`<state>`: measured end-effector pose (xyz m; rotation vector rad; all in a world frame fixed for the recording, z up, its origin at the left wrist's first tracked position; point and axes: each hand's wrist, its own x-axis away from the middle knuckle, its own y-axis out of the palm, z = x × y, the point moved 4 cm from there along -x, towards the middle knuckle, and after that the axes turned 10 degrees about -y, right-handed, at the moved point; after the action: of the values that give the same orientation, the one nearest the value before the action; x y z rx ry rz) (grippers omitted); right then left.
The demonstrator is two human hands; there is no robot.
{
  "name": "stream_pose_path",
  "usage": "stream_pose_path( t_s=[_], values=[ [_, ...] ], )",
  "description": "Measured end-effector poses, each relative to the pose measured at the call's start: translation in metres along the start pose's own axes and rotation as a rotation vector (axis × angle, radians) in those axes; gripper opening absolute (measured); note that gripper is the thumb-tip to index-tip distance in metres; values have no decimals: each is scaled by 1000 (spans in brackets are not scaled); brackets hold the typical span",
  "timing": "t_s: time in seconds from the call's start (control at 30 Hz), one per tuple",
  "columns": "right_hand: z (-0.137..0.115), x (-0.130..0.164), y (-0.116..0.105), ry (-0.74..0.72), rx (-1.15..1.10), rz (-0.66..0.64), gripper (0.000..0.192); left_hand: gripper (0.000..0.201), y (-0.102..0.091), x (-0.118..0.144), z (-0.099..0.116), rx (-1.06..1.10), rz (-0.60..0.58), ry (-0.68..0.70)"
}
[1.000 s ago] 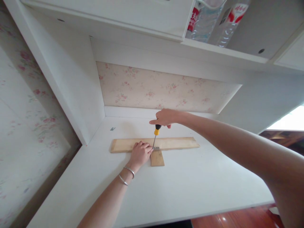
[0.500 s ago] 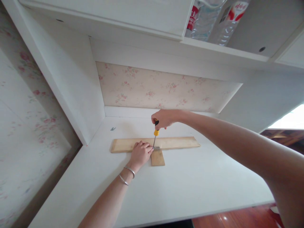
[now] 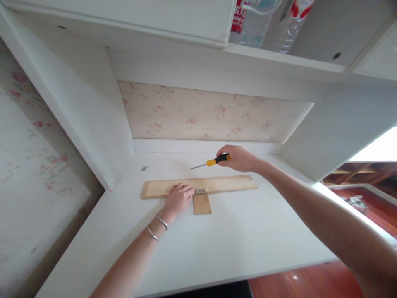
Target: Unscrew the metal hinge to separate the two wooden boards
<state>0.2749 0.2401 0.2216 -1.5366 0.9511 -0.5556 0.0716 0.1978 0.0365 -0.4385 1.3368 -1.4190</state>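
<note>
A long pale wooden board (image 3: 228, 183) lies across the white desktop. At its near edge a small metal hinge (image 3: 200, 191) joins it to a short wooden piece (image 3: 202, 204), which points toward me. My left hand (image 3: 179, 198) is closed over the board just left of the hinge, fingers together and pressing down; its thumb is hidden. Above the board's right half, my right hand (image 3: 237, 158) is wrapped round the handle of a yellow-and-black screwdriver (image 3: 211, 162). The screwdriver is nearly level, its tip pointing left and clear of the hinge.
Several small metal screws (image 3: 144, 168) lie on the desktop (image 3: 248, 231) at the back left. White panels enclose the sides, and an overhead shelf (image 3: 288, 58) holds plastic bottles (image 3: 290, 35). Floral wallpaper (image 3: 198, 114) covers the back. A reddish floor (image 3: 291, 277) shows beyond the front edge.
The screwdriver has lifted off the hinge and swung from upright to nearly level. My right hand has moved right with it. My left hand stays on the board; the view has shifted slightly.
</note>
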Motion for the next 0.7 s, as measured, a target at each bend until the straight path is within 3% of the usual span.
stream_pose_path(
  t_s=[0.1, 0.2, 0.33, 0.53, 0.7],
  values=[
    [28, 50, 36, 133, -240, 198, 23, 28, -2, -11, 1, -25, -67, 78],
    [49, 97, 86, 368, -563, 357, 29, 26, -5, -24, 8, -76, -165, 212],
    [53, 137, 143, 550, -1029, 549, 32, 25, -6, -40, 17, -170, -242, 334],
    [48, 166, 173, 621, -1223, 677, 36, 23, -4, -55, 31, -258, -246, 473],
    [59, 186, 191, 707, -1287, 741, 46, 18, -4, -60, 36, -381, -268, 627]
  ],
)
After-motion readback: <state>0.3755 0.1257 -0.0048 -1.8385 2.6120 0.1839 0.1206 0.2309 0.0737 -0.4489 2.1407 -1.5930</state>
